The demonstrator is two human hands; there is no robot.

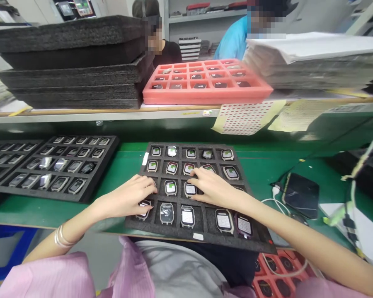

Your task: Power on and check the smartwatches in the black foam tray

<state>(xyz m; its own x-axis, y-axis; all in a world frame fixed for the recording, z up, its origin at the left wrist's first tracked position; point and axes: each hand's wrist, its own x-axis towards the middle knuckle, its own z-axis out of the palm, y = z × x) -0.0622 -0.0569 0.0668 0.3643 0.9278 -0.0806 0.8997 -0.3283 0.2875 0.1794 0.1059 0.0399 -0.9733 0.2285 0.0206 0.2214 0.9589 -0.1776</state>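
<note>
A black foam tray (174, 225) of several small smartwatch bodies lies on the green mat in front of me. My left hand (133, 198) rests on the tray's left side, fingers curled over a watch body (144, 205) in the fourth row. My right hand (213, 186) lies on the tray's middle, fingers bent and touching a lit watch body (190, 189) in the third row. Whether either hand grips its watch is unclear. Some screens glow green or white, like the watch (170, 187) between my hands.
Two more black trays (110, 159) of watches lie to the left. A phone (301, 194) with a white cable lies right. The shelf above carries a pink tray (205, 96), stacked black foam (71, 62) and papers. Two people stand behind it. A red tray (279, 269) sits below.
</note>
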